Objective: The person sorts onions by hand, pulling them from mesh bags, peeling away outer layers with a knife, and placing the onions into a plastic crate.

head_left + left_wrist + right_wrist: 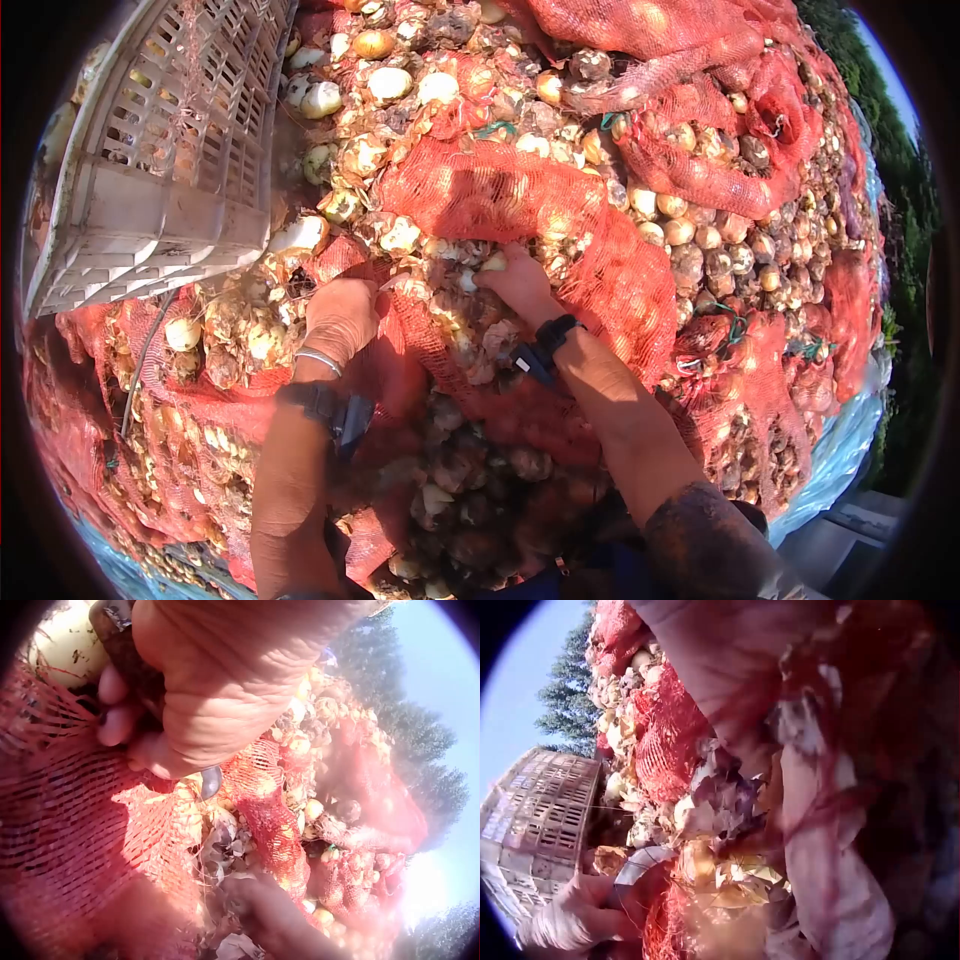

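In the head view my left hand (342,318) is at the red mesh (400,345), left of centre. The left wrist view shows its fingers curled round a dark handle (127,652), with a grey metal tip (211,782) sticking out below the hand. A curved grey blade (646,864) shows beside that hand in the right wrist view. My right hand (522,288) reaches into the onions and dry skins, its fingertips round a pale onion (495,262). Close up, the right hand (742,675) is blurred and shadowed, partly hiding what it holds.
A whitish plastic crate (165,215) stands at the upper left. Red mesh netting (490,190) lies over and among the heaped onions (705,238). Darker onions (460,470) lie in shade near the body. Blue sheeting (835,460) edges the heap at right, with trees beyond.
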{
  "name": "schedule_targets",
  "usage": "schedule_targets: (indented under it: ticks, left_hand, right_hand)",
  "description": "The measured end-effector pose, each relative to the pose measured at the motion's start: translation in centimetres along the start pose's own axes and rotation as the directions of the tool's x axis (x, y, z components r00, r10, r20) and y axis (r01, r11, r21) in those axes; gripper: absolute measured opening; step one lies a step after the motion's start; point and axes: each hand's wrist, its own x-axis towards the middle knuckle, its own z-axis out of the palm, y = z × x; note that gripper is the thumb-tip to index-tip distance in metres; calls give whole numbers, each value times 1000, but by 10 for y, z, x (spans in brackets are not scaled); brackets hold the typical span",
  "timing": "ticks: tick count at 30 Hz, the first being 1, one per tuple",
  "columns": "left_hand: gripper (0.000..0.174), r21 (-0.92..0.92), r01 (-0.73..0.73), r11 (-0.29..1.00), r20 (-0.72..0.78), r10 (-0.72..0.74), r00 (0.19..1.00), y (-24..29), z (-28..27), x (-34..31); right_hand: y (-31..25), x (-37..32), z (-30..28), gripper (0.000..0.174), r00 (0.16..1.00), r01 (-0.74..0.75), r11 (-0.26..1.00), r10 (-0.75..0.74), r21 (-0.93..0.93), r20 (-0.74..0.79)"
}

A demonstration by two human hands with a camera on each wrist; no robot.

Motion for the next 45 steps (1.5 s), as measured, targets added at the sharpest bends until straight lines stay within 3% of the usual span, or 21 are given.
schedule_targets:
  ticks: [5, 7, 8, 9, 11, 13, 15, 19, 20, 21, 22, 24, 25, 28, 33, 35, 37, 39, 41, 43, 45]
  left_hand:
    - [23, -19, -9, 1000, -2, 9, 1000, 1, -3, -3]
    - [21, -13, 9, 1000, 5, -9, 1000, 4, -3, -3]
    - [20, -10, 31, 999, 29, -31, 999, 7, -4, -4]
    - [20, -4, 53, 999, 42, -53, 998, 9, -7, -4]
    - [18, 28, 51, 998, 41, -52, 998, 12, -5, -7]
    - [18, 76, 1, 997, 30, -3, 1000, 8, -2, -5]
    - [18, 74, 10, 997, 26, -12, 1000, 10, -3, -5]
    - [19, 17, 37, 999, 41, -38, 998, 6, -3, -4]
    - [19, 17, 33, 999, 39, -34, 999, 4, -2, -4]
    - [18, 13, 26, 1000, 36, -27, 999, 4, 0, -4]
    - [17, 1, 37, 999, 43, -37, 998, 5, -1, -3]
    - [17, -1, 36, 999, 47, -36, 998, 6, -2, -4]
    - [17, 12, 37, 999, 43, -38, 998, 7, -3, -3]
    - [17, 19, 34, 999, 26, -34, 999, 7, -2, -3]
    - [20, 9, 53, 999, 45, -53, 998, 11, -3, -5]
    - [22, -11, 36, 999, 20, -35, 999, 6, 4, -2]
    - [22, 84, 39, 996, 88, -47, 995, 5, 2, 0]
    - [25, 37, 42, 998, 103, -46, 994, 7, -3, -2]
    - [23, 46, 56, 997, 67, -59, 996, 2, 8, 0]
    - [22, 91, 10, 996, 69, -16, 997, 4, 0, -6]
    - [18, -22, 27, 999, 11, -27, 1000, 3, 7, -4]
  right_hand:
    - [39, -15, -13, 51, 991, 92, 924, -49, 370, -125]
    - [47, -30, -36, 52, 979, -171, 805, 72, 568, 192]
    - [49, -32, -40, 53, 992, 60, 987, -76, 151, 99]
    - [47, -29, -38, 53, 993, 57, 986, -72, 155, 93]
    - [34, -21, -15, 54, 910, 411, 868, -371, 280, -187]
    - [6, -6, -1, 58, 967, 236, 950, -209, 205, -143]
    - [-26, -1, -1, 66, 987, -132, 986, 122, -103, -101]
    - [-11, 7, -17, 68, 995, -92, 983, 98, -156, 34]
    - [6, 6, -20, 66, 992, -55, 990, 39, 129, 121]
    - [22, 6, -22, 65, 982, -43, 914, -36, 403, 186]
    - [31, 2, -22, 65, 981, -50, 919, -29, 392, 192]
    - [52, -14, -22, 60, 968, -165, 509, -82, 845, 238]
    - [59, -22, -30, 60, 969, -166, 509, -74, 845, 235]
    - [66, -41, -38, 58, 864, -360, 50, -360, 931, 353]
    - [37, -59, -46, 58, 862, -378, -45, -381, 925, 333]
    - [-4, -58, -63, 59, 778, -429, -203, -578, 880, 245]
    - [-92, -59, -99, 58, 776, -391, -287, -613, 875, 146]
    - [-196, -54, -141, 55, 610, -323, -223, -792, 920, 22]
    - [-289, -61, -162, 46, 583, -19, -183, -801, 983, -138]
    - [-314, -39, -171, 39, 575, 316, -112, -767, 942, -284]
    - [-279, -16, -167, 29, 698, 467, 23, -624, 884, -352]
